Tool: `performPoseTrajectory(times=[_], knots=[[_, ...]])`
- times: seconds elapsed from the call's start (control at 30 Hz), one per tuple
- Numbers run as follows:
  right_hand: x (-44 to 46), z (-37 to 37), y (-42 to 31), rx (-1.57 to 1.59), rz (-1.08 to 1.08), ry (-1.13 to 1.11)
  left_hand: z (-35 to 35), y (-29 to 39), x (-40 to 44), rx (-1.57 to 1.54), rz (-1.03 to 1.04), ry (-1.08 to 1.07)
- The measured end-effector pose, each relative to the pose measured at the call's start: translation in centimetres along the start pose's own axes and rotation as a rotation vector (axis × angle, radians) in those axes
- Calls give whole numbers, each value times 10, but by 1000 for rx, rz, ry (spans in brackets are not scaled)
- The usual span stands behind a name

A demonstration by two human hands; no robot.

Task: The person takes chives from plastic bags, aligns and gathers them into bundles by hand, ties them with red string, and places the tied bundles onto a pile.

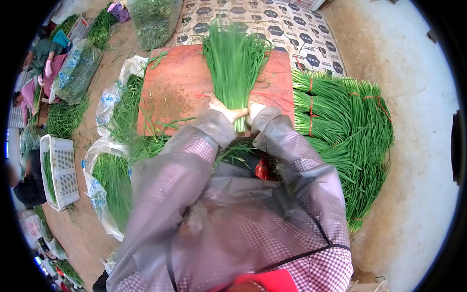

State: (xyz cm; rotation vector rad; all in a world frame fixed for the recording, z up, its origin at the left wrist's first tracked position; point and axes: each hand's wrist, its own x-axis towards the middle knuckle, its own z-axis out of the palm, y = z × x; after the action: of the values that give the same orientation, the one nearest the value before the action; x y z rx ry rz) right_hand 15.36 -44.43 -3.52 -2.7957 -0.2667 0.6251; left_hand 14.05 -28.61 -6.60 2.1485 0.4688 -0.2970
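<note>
A loose bunch of garlic chives lies over a reddish board, its leaf tips blurred and pointing away from me. My left hand is closed on the pale stem end, thumb across the front. From the other side my right hand presses on the same stems, its fingers partly hidden. A thin red tie shows on both sides of the bunch, just above my hands; its middle is hidden. Loose leaves and brown soil lie on the left of the board.
Tied chive bunches are stacked right of the board. At left are plastic bags of loose chives and a white crate. A large clear bag stands behind. Other people sit at far left; a wall runs along the right.
</note>
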Motion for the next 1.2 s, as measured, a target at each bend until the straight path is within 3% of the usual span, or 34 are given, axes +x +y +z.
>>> performPoseTrajectory(times=[0.17,0.23,0.3,0.43,0.57,0.63,0.83,0.9,0.93,1.1,1.2], knots=[[-11,-27,10,-70,-38,-134,2,40,-33,211,-42,81],[11,-18,40,-74,-159,-62,6,37,-30,222,-25,85],[18,-26,58,33,-43,154,10,34,-28,211,-9,107],[36,-28,81,-51,28,270,9,34,-28,212,-18,91],[44,-25,91,-293,-147,317,7,33,-28,219,-15,96],[40,-20,95,54,-137,172,6,33,-28,183,-21,71],[-2,-25,69,604,-172,9,9,26,-19,194,-6,31],[-3,-23,65,1387,-172,-285,6,27,-21,196,3,29],[-4,-24,64,1395,-324,-266,4,28,-21,199,7,22],[-8,-40,32,1311,-359,-140,11,22,-12,181,2,43],[1,-51,13,873,-295,-123,13,13,-7,209,47,89]])
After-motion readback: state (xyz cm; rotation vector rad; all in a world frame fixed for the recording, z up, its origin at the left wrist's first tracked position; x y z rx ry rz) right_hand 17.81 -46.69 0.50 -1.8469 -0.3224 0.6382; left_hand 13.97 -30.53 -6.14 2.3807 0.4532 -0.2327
